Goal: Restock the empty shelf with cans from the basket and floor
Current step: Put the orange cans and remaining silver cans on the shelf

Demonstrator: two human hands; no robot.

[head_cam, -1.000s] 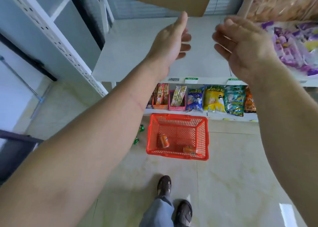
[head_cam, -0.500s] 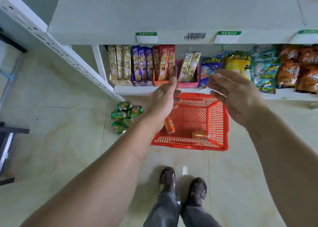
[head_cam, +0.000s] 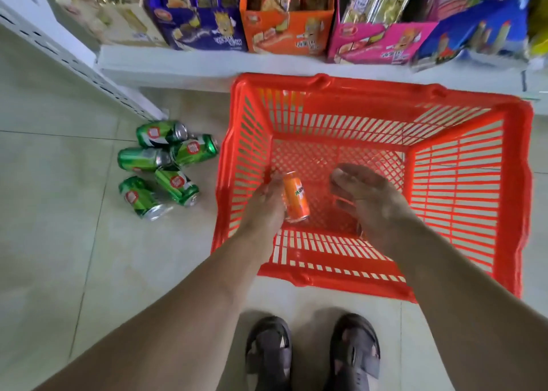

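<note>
**Down in the basket, both hands low**

Plainly, both my hands were inside the red basket (head_cam: 350, 94), which sat on the tiled floor (head_cam: 59, 257) just in front of the bottom shelf (head_cam: 178, 64), its far rim close to the shelf edge. My left hand (head_cam: 264, 203) lay against the one orange can (head_cam: 295, 198) I could see in the basket; the can was tilted on the mesh bottom, near the left wall. My fingers there were hidden behind the hand, so I could not tell whether they had closed on the can. My right hand (head_cam: 373, 203) hovered near the basket's middle with loosely bent fingers (head_cam: 341, 177), grasping nothing, a small gap between it and the can.

Room to move: the right half of the basket floor was open mesh, and bare tile lay between my left arm and the green cans.

Five green cans (head_cam: 166, 165) lay on their sides in a tight cluster on the floor, left of the basket, the nearest just beside its left wall. Four display boxes of snack bars (head_cam: 284, 31) stood in a row on the shelf. My two sandals (head_cam: 311, 355) stood near the basket's near rim.
</note>
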